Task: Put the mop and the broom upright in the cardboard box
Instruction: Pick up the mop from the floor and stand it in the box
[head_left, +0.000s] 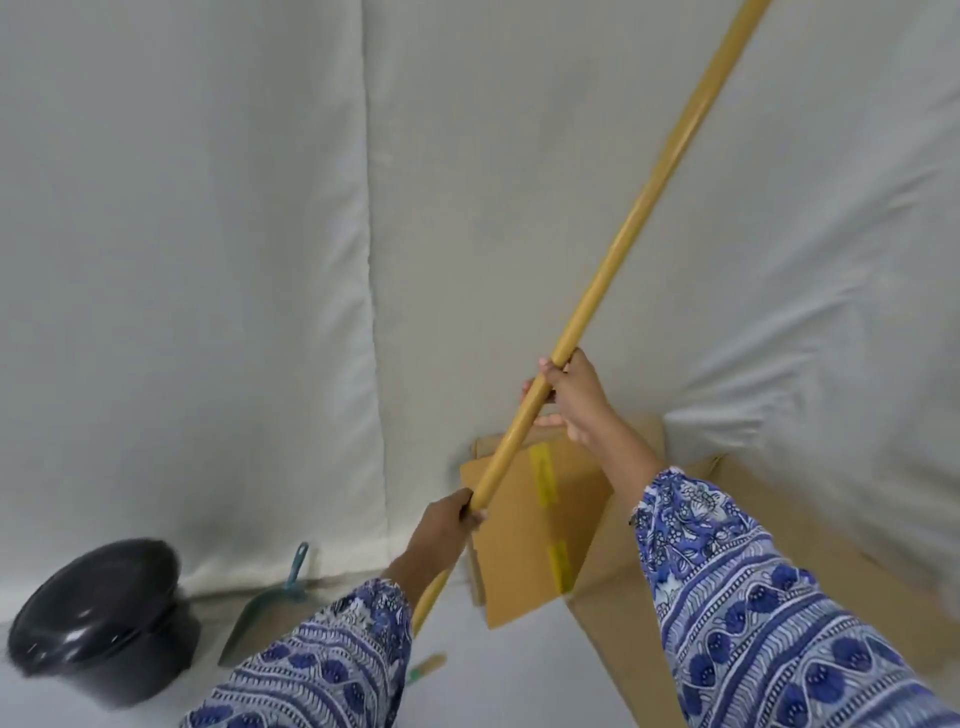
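A long yellow-brown wooden pole (649, 197) slants from the lower left up past the top right of the head view. Its head is hidden, so I cannot tell whether it is the mop or the broom. My left hand (447, 525) grips the pole low down. My right hand (569, 395) grips it higher up. The open cardboard box (613, 571) stands at the lower right, behind and below my hands, with one flap carrying yellow tape. The tip of a second stick (428, 666) lies on the floor under my left sleeve.
A black bucket (98, 618) sits on the floor at the lower left. Beside it a teal dustpan (260, 613) leans against the white cloth backdrop (208, 260). The floor is white cloth too.
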